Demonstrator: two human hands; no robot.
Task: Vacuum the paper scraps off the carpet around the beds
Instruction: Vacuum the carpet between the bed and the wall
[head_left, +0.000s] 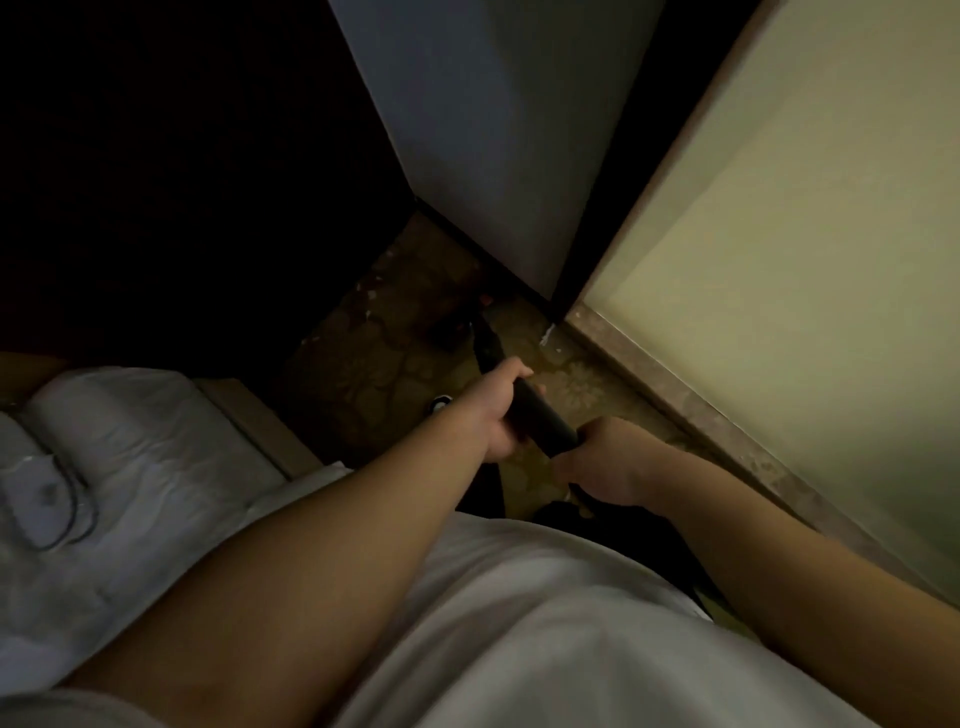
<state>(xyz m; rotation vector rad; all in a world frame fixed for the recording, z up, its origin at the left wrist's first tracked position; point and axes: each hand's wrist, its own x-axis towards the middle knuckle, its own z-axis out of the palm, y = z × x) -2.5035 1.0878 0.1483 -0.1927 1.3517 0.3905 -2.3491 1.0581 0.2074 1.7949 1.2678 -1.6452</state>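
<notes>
A black vacuum wand slants from my hands down toward the dim patterned carpet. My left hand grips the wand higher along its tube. My right hand grips its near end. The wand's tip reaches the floor near the dark corner. Small pale paper scraps dot the carpet left of the tip, and one white scrap lies by the wall corner.
A bed with white bedding and a dark cable on it lies at the left. A grey wall panel and a cream wall with a stone skirting close the right. A small round object sits on the carpet.
</notes>
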